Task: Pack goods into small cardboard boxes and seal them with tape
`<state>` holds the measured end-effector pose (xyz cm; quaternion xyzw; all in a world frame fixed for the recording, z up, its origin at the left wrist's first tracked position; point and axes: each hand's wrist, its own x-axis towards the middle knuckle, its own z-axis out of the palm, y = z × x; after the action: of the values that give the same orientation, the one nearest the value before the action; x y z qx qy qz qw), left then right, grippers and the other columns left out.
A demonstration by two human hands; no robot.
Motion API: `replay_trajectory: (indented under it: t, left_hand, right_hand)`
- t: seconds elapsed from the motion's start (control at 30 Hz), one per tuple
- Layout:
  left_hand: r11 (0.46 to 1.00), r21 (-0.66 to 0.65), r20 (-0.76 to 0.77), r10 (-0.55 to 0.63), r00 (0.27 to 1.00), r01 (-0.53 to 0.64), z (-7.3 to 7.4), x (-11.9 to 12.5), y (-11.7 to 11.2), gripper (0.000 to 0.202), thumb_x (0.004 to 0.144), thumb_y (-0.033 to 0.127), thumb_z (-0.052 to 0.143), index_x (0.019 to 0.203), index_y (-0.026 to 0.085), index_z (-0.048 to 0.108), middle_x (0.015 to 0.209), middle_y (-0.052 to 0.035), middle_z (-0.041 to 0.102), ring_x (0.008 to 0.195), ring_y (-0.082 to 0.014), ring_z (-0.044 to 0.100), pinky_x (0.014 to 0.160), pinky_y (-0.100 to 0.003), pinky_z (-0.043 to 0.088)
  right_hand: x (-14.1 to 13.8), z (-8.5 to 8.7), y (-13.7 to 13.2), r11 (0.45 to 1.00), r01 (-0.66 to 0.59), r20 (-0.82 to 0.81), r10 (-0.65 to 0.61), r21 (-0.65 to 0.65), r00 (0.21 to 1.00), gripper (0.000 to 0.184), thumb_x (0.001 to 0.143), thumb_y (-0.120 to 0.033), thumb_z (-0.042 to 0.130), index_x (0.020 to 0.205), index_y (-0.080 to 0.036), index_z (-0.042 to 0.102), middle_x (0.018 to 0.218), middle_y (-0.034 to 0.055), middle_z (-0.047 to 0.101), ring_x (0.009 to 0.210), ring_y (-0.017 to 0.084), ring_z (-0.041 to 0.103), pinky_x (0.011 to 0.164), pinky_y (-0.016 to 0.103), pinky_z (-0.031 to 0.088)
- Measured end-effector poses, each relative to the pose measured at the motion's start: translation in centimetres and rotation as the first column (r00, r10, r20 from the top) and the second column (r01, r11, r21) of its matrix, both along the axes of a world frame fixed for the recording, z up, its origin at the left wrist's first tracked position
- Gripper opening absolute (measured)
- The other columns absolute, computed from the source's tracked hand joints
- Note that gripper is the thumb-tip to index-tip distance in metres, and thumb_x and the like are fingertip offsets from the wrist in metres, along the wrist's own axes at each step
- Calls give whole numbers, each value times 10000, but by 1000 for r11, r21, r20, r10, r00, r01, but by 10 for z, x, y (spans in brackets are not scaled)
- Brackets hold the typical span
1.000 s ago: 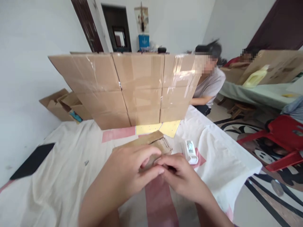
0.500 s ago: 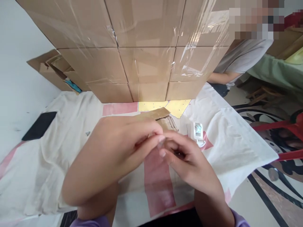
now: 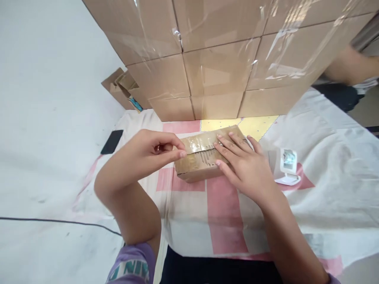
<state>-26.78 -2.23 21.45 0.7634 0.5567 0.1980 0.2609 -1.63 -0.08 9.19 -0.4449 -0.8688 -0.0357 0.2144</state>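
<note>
A small brown cardboard box (image 3: 197,173) lies on the cloth-covered table in front of me. Glossy clear tape (image 3: 197,144) runs along the dark seam on its top. At the box's left end, my left hand (image 3: 161,150) pinches thumb and forefinger together on the tape's end; the bit between the fingertips is barely visible. My right hand (image 3: 242,161) rests over the right part of the box, its fingers spread flat on the top and the thumb near the front edge.
A white tape dispenser (image 3: 286,163) stands right of the box. Behind rises a stack of taped cartons (image 3: 219,79). An opened carton (image 3: 124,88) sits at back left, with a black flat object (image 3: 111,142) nearer. Another person's arm (image 3: 352,65) shows at far right.
My hands were together above the table, fingers meeting in front of the box. Now they are apart: the left pinches at the box's left end, the right lies spread on its top. The view has shifted.
</note>
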Motion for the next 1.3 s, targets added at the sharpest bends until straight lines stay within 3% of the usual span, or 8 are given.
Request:
replay_trajectory:
  t: [0.13,0.3,0.4,0.6,0.8,0.9,1.03,1.3]
  left_hand:
    - [974,-216,5,-67,998,66,-12,-23,17,243,865,425,671,762,212,728,539,40,427,524,-87,379,506,-221,314]
    - [956,-262,318,-42,947,130,-39,-39,28,411,706,600,768,695,194,706,494,37,401,497,-94,349,506,-264,307]
    - [957,-282,417,61,907,65,-47,-40,31,470,638,645,793,658,187,687,512,17,462,507,-101,378,511,-278,321]
    - [892,-444,132,154,979,-81,-30,-22,37,247,753,426,765,712,185,730,619,14,571,609,-105,482,601,-250,400]
    - [894,-369,-210,187,960,-255,-17,-5,50,206,730,389,751,709,184,735,733,-16,668,737,-164,587,661,-270,440]
    - [878,-450,-147,111,983,-167,-11,-2,47,200,735,388,751,738,188,735,691,-3,630,668,-138,534,651,-275,429]
    - [789,-614,70,25,997,23,-7,0,38,235,731,415,779,747,187,723,578,31,510,556,-100,412,598,-270,395]
    - [839,-537,35,125,992,-87,-20,9,31,221,736,396,774,773,182,734,791,-10,670,777,-148,570,737,-277,449]
  right_hand:
    - [1,-2,0,999,-8,-41,10,36,999,434,1040,-358,441,1403,-185,608,1487,86,570,1429,319,458,1177,535,281]
    - [0,-6,2,998,-22,-76,26,60,997,430,1029,-346,448,1401,-206,611,1469,83,589,1403,329,485,1157,527,288]
    - [0,-7,2,998,-10,-90,16,64,996,433,1028,-353,445,1401,-209,610,1458,79,601,1395,329,491,1152,525,297]
    - [-2,-8,2,998,-9,-132,17,63,991,443,1020,-345,454,1421,-222,598,1448,78,610,1376,352,499,1133,544,308]
    - [-1,-8,0,998,-20,-180,30,54,983,431,1032,-348,434,1384,-189,626,1432,96,621,1379,347,504,1145,549,294]
    - [2,-8,-3,998,-48,-198,57,48,978,431,1034,-342,436,1389,-183,622,1436,104,616,1390,351,494,1153,566,284]
    - [5,-8,-6,997,-63,-220,72,46,973,434,1028,-335,442,1399,-186,612,1456,107,597,1404,353,475,1147,577,289]
    - [5,-10,-7,997,-47,-243,59,54,968,419,1037,-342,443,1377,-177,626,1454,100,600,1394,333,484,1146,558,285]
